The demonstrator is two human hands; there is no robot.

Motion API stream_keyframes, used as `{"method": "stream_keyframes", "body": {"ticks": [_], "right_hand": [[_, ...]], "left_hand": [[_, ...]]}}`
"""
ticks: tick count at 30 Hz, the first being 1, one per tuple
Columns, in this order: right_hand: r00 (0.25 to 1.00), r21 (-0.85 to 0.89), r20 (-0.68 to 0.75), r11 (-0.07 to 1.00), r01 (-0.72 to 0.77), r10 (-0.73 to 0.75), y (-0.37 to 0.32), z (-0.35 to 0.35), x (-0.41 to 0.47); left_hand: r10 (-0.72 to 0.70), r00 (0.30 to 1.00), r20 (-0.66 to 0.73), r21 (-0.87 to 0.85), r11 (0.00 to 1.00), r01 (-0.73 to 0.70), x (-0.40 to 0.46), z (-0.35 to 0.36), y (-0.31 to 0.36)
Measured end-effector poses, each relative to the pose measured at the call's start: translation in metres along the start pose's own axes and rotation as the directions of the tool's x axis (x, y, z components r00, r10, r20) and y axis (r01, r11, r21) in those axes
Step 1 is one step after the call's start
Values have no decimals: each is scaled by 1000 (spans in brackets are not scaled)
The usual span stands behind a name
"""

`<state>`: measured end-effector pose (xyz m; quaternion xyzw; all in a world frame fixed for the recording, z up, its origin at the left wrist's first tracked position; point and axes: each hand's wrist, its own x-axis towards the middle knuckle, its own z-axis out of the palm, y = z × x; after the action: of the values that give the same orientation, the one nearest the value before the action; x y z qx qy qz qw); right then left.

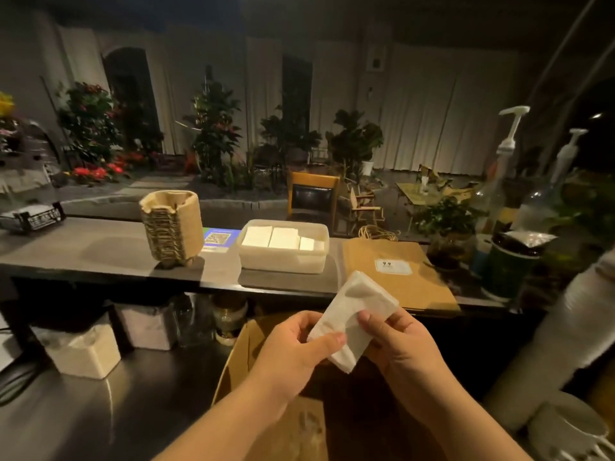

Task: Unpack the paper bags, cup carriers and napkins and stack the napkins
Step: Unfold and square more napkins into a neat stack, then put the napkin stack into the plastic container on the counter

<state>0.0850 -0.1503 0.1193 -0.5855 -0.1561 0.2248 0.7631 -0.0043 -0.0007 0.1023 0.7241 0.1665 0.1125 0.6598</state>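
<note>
White napkin bundle held over open brown cardboard box point(253, 354), in front of the dark table point(100, 251).

On the table are seen a stack of brown moulded-pulp cup carriers point(171, 224), a translucent plastic tub point(283, 257) with stacked white napkins point(283, 239), and flat brown paper bags point(399, 277). The wrapped white napkin bundle point(352, 319) is pinched by left hand point(293, 354) and right hand point(402, 351), fingers curled around it.

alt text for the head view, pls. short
Both hands, left hand and right hand, hold a white napkin bundle over an open cardboard box. On the counter behind: stacked cup carriers, a napkin tub, flat paper bags.
</note>
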Motion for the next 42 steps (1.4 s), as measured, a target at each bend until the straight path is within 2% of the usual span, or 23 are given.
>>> {"method": "stream_keyframes", "body": {"ticks": [4, 11, 14, 20, 26, 33, 42], "right_hand": [[998, -81, 54, 996, 32, -28, -23, 21, 27], [995, -240, 90, 969, 58, -37, -43, 39, 83], [997, -279, 70, 958, 61, -43, -52, 42, 118], [996, -345, 46, 934, 92, -81, -70, 42, 194], [995, -411, 3, 907, 88, -95, -67, 43, 257], [998, -426, -22, 903, 48, -63, -50, 46, 294], [998, -628, -57, 778, -6, -39, -32, 46, 328]], "left_hand": [[-63, 998, -18, -43, 997, 62, 21, -19, 19], [-27, 999, -23, 233, 972, 32, 65, -57, 42], [-16, 1000, 24, 336, 942, 7, 96, -66, 58], [12, 1000, 22, 492, 870, -21, 170, -77, 89], [72, 997, 1, 515, 855, -62, 219, -91, 92], [-9, 999, -53, 523, 852, 35, 257, -92, 81], [-53, 996, -67, 567, 819, 82, 287, -86, 59]]}}
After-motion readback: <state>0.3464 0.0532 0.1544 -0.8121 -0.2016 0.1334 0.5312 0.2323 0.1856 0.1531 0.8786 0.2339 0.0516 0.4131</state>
